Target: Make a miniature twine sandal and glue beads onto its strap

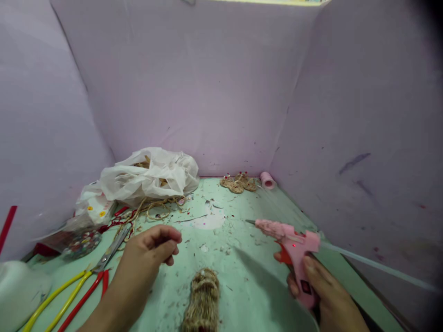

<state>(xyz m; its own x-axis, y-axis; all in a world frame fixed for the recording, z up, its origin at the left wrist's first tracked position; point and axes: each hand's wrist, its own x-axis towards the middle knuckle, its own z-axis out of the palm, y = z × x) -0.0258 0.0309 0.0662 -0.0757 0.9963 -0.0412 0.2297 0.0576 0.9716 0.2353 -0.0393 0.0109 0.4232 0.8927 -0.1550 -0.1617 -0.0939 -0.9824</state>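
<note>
The right hand (pixel 316 286) grasps a pink plastic glue gun (pixel 296 258) by its handle, the grip closed round it with a finger at the orange-red trigger (pixel 285 253). The gun's grey nozzle points left, above the pale green desk (pixel 256 203) and apart from everything on it. A small red light glows on its side, and a long translucent glue stick (pixel 374 264) runs out of its rear toward the right edge.

The left hand (pixel 150 251) has a released grip: the fingers bend loosely toward the thumb, with nothing visible in them. Between the two hands, nearest the wearer, a ribbed brown twine piece (pixel 203 302) lies on the desk, its near end cut off by the lower edge.

Beside the left forearm lie grey-bladed scissors (pixel 103 259) with yellow and red handles. Beyond them are a clear bag of multicoloured beads (pixel 83 243), loose tan twine (pixel 159 207) and a crumpled white plastic bag (pixel 180 168). At the back, flat brown woven pieces (pixel 232 185) with red beads sit near a pink spool (pixel 267 181). Small scraps litter the middle, and lilac walls (pixel 221 92) enclose the desk.
</note>
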